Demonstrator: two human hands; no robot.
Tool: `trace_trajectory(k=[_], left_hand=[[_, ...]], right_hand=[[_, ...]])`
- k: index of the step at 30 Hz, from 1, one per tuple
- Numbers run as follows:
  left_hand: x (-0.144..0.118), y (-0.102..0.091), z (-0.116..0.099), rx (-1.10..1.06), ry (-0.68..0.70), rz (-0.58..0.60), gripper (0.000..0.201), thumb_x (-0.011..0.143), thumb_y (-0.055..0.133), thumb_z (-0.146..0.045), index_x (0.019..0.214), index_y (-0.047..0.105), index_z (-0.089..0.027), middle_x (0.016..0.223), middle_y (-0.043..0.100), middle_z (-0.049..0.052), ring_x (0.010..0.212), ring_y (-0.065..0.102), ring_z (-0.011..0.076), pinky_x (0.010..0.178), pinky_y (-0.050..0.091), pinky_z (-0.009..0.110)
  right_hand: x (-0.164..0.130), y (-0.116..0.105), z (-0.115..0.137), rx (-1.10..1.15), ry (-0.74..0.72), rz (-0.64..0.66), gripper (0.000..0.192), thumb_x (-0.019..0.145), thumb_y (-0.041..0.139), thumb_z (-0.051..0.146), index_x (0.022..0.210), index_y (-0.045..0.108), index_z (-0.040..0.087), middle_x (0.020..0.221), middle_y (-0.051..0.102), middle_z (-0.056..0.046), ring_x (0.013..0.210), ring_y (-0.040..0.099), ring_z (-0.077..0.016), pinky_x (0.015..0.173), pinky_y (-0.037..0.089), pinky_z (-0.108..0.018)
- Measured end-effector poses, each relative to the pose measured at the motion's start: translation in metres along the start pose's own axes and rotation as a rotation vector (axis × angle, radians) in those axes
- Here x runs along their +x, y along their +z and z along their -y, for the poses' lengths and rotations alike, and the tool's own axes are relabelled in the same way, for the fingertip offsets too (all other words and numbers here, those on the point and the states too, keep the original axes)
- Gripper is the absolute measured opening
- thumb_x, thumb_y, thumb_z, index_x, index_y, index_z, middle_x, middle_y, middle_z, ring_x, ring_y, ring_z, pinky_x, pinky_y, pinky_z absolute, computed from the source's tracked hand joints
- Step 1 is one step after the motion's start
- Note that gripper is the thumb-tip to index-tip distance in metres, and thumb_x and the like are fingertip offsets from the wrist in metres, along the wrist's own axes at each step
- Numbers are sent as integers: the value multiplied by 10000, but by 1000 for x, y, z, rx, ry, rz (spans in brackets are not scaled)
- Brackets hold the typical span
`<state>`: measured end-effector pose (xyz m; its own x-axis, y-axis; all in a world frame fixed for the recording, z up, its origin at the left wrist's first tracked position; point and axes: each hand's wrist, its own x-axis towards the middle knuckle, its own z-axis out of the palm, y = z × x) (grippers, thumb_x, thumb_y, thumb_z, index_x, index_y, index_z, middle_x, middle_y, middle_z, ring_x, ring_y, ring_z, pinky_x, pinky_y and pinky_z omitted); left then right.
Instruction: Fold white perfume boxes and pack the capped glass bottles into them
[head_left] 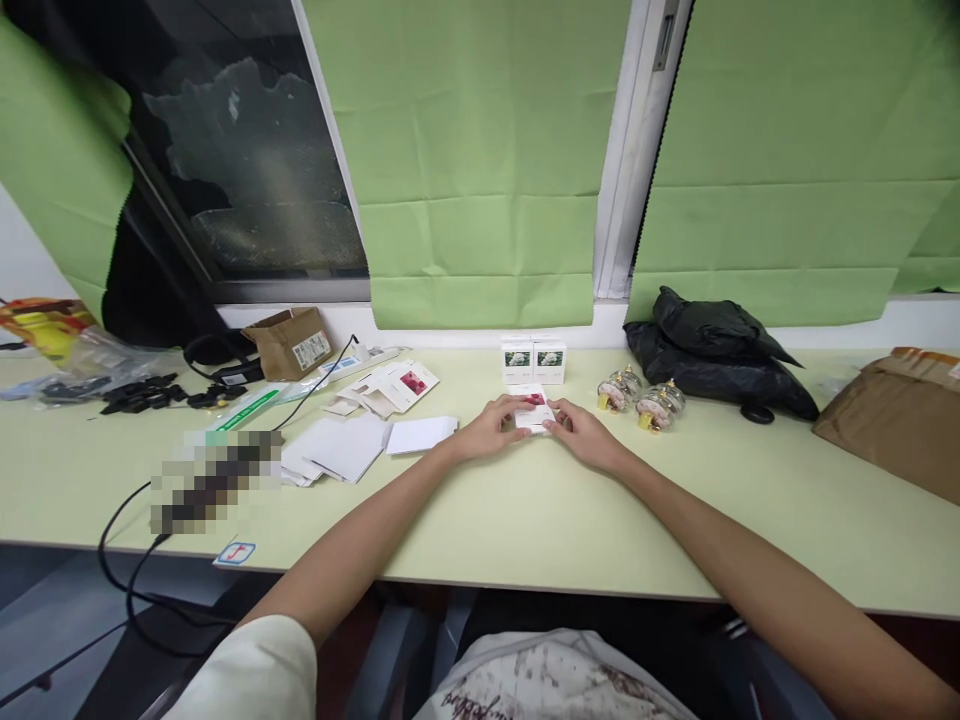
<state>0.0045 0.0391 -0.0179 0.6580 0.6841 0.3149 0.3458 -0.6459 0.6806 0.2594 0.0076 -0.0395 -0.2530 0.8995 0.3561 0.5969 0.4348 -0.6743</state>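
Between my two hands is a small white box [534,418] with a dark pink flower picture on it. My left hand [491,428] grips its left side, fingers at the far edge and thumb near the front. On the opposite side, my right hand [583,434] holds it with thumb and fingers. Just behind stand two white boxes with a white-flower picture, a left one [517,361] and a right one [550,362], side by side. Two clear ornaments with gold parts, one nearer [660,407] and one farther [618,390], sit right of my hands.
Flattened white card pieces [341,445] and flower-printed cartons [405,386] lie to the left. Farther left are an open brown box [292,345], black cables and a blurred object [217,482]. Black plastic bags [720,350] and a large cardboard box [900,420] occupy the right.
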Motion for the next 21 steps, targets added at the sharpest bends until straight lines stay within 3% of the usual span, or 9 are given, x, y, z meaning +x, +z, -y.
trace_trajectory(k=[8, 12, 16, 21], left_hand=[[2, -2, 5, -68, -44, 4, 395, 1015, 590, -410, 1404, 643, -357, 1582, 500, 53, 1239, 575, 253, 1036, 511, 431], [0, 0, 5, 23, 19, -23, 396, 1064, 503, -431, 1424, 624, -318, 1560, 526, 72, 1344, 545, 261, 1076, 509, 429], [-1, 2, 7, 205, 81, -43, 402, 1092, 445, -439, 1432, 618, -311, 1505, 589, 67, 1447, 496, 261, 1211, 416, 471], [2, 1, 7, 297, 102, -28, 427, 1109, 389, -444, 1444, 609, -298, 1505, 610, 57, 1468, 499, 247, 1224, 415, 462]], right_hand=[[-1, 2, 7, -207, -42, -8, 371, 1045, 492, 547, 1204, 600, 229, 994, 700, -51, 910, 631, -233, 795, 468, -343], [-1, 1, 6, -358, -97, -7, 357, 1095, 410, 498, 1237, 582, 219, 1142, 696, -113, 1063, 638, -270, 908, 466, -382], [0, -3, 6, -443, -135, 32, 392, 1080, 447, 545, 1260, 577, 222, 1098, 687, -106, 1028, 641, -270, 880, 471, -373], [-1, -5, 5, -460, -153, 23, 373, 1071, 488, 536, 1248, 587, 223, 1041, 682, -80, 973, 643, -251, 842, 475, -353]])
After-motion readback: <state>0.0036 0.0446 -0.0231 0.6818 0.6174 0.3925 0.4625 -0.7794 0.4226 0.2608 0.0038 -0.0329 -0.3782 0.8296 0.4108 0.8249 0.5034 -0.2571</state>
